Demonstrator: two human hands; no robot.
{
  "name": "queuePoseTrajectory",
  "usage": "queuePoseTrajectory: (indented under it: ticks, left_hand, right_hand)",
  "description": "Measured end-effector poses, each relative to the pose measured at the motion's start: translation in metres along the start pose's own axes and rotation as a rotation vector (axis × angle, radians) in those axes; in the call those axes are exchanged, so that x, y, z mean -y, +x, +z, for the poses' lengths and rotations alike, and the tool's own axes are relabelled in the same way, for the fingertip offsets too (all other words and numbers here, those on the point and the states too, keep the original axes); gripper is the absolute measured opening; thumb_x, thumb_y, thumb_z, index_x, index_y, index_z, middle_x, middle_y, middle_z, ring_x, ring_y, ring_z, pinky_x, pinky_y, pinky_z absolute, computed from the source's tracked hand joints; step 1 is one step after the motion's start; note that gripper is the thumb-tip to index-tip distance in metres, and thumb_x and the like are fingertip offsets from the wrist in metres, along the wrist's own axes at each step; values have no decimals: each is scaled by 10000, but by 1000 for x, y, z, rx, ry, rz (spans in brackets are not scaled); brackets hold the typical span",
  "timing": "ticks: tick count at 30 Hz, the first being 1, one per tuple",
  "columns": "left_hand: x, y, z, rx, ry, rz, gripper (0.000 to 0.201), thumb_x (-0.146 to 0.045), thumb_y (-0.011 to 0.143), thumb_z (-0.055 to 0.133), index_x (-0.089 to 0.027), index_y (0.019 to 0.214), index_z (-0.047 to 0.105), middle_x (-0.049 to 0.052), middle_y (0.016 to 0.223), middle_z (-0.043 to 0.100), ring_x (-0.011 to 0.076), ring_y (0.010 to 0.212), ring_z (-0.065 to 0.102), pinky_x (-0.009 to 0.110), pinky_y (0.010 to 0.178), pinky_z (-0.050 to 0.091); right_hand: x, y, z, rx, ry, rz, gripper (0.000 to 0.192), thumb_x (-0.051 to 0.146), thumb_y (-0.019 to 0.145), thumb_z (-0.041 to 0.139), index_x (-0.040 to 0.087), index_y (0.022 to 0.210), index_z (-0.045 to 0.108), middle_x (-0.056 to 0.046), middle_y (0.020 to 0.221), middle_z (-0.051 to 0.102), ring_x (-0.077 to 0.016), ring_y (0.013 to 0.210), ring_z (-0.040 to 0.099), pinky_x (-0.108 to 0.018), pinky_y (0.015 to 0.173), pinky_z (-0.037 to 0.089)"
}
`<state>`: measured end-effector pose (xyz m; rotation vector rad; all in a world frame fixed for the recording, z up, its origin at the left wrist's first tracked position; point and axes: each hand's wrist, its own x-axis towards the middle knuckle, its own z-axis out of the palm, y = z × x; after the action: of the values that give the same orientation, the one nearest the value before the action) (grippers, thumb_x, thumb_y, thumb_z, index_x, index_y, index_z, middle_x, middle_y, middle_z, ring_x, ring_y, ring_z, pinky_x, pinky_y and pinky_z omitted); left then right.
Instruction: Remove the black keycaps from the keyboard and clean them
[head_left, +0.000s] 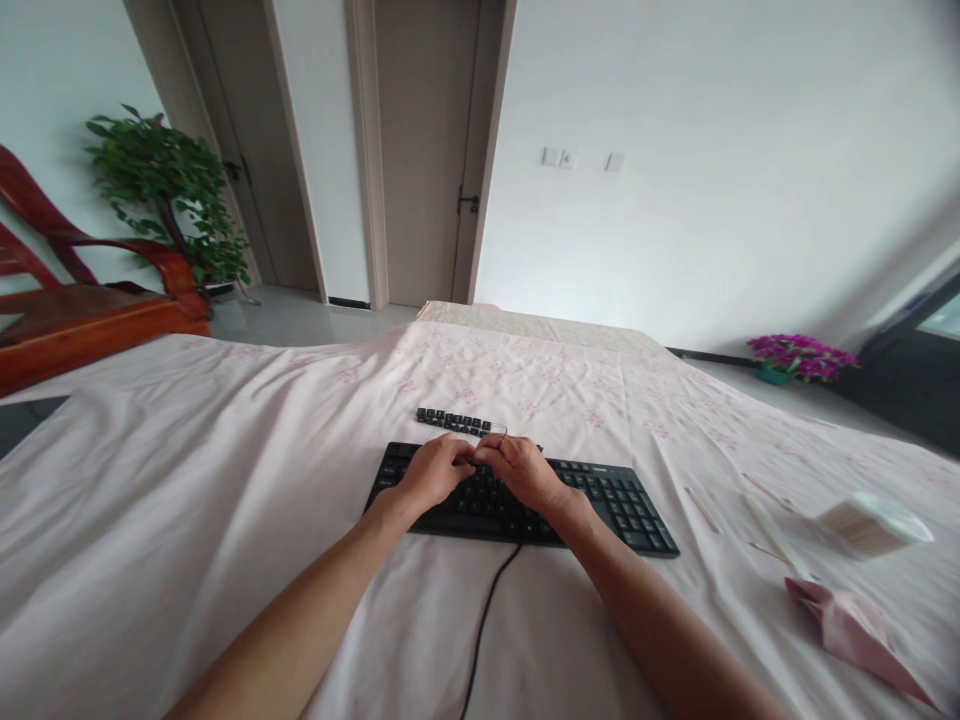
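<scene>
A black computer keyboard (630,505) lies on the cloth, tilted slightly, its right end nearer me. Over its upper middle, my left hand (439,470) and my right hand (521,470) meet with their fingertips together. Both hands have curled, pinched fingers; what sits between them is too small and hidden to make out. A thin wire loop (499,428) shows just beyond my right fingers; I cannot tell whether it is held. Behind the keyboard, several loose black keycaps (448,419) stand in two rows. My hands hide part of the keys.
A black cable (487,610) runs from the keyboard toward me over the pink-white bedsheet (225,520). At right are a clear container of cotton swabs (870,525), several loose thin sticks (703,510) and a pink cloth (855,635). A wooden chair (97,310) stands at left.
</scene>
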<state>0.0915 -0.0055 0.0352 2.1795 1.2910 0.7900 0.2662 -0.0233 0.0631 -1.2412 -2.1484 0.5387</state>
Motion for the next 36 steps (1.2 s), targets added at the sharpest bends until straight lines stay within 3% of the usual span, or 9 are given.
queuePoseTrajectory:
  ticks: [4, 10, 18, 23, 26, 30, 36]
  left_hand:
    - [-7, 3, 5, 1, 72, 14, 104, -254, 682, 705, -252, 786, 699, -6, 780, 678, 164, 717, 622, 236, 654, 423]
    - [-9, 0, 15, -91, 159, 41, 77, -322, 740, 680, -272, 790, 712, -1, 798, 672, 177, 739, 614, 248, 661, 400]
    - [-10, -3, 14, -110, -57, 50, 118, -229, 795, 616, -266, 879, 691, -21, 885, 698, 161, 846, 634, 239, 746, 439]
    - [-4, -3, 17, -154, -236, -56, 305, -126, 748, 617, -260, 1022, 635, -28, 871, 700, 135, 802, 654, 240, 778, 474]
    - [2, 0, 20, -165, -306, -69, 362, -103, 725, 619, -241, 1059, 606, -18, 859, 692, 130, 776, 653, 247, 766, 490]
    - [8, 2, 22, -188, -408, -42, 441, -76, 708, 610, -219, 1120, 552, 1, 869, 691, 135, 793, 653, 258, 766, 498]
    - [10, 3, 23, -214, -502, -23, 497, -88, 706, 612, -204, 1174, 493, 18, 874, 687, 133, 777, 648, 270, 766, 500]
  right_hand:
    - [-12, -4, 6, -44, 83, 60, 320, 350, 944, 388, 187, 803, 624, 13, 683, 638, -98, 556, 560, -209, 643, 440]
    - [-16, -10, 10, -98, 100, -9, 335, 350, 943, 376, 195, 785, 627, -7, 739, 629, -110, 615, 573, -222, 684, 452]
    - [-16, -16, 9, -209, 187, -66, 363, 391, 956, 355, 194, 864, 646, -31, 805, 650, -123, 642, 591, -243, 677, 481]
    - [-11, -15, 5, -332, -54, -168, 296, 305, 965, 355, 210, 940, 634, -55, 926, 668, -179, 923, 589, -313, 885, 443]
    - [-10, -13, 3, -388, -218, -218, 260, 253, 960, 368, 208, 976, 623, -63, 961, 664, -203, 1027, 549, -348, 930, 409]
    - [-10, -10, 6, -276, -356, -177, 268, 203, 957, 366, 218, 1068, 609, -58, 972, 647, -173, 893, 584, -287, 798, 442]
    - [-8, -8, 10, -131, -461, -4, 191, 355, 924, 487, 265, 974, 648, -18, 922, 668, -166, 872, 613, -240, 706, 408]
